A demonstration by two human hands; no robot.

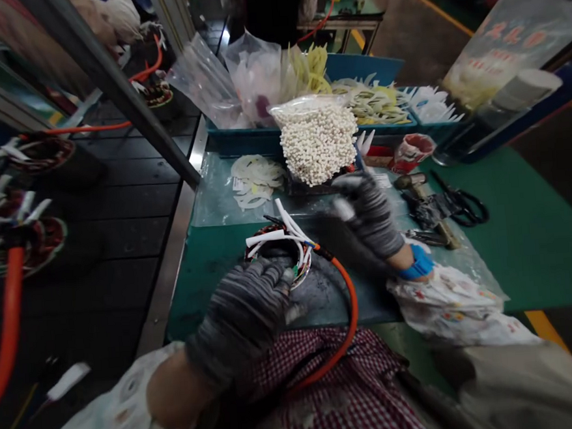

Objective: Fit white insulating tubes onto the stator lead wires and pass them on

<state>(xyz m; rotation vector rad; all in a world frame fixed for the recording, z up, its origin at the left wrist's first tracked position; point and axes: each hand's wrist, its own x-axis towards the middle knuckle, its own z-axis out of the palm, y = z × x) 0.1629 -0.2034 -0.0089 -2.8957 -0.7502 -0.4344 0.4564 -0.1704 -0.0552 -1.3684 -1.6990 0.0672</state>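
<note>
- In the head view, a wire-wound ring (305, 267) is seen on the near part of the green table (537, 242), left of the middle.
- Its near rim is partly covered by the gloved left hand (244, 315); the fingers are laid over it, but whether it is pinched cannot be told.
- White sleeves (290, 222) are carried on its wires, and an orange cable (351, 295) is looped to the right and toward the near edge.
- The gloved right hand (371, 215) is held farther off, its fingers bent, just beside a bag of white pieces (317, 140); whether anything is gripped cannot be told because of blur.
- Black-handled scissors (470, 207) are laid to the right.
- Pale, yellowish strips (379, 106) are piled in a blue tray (241, 139) at the far side.
</note>
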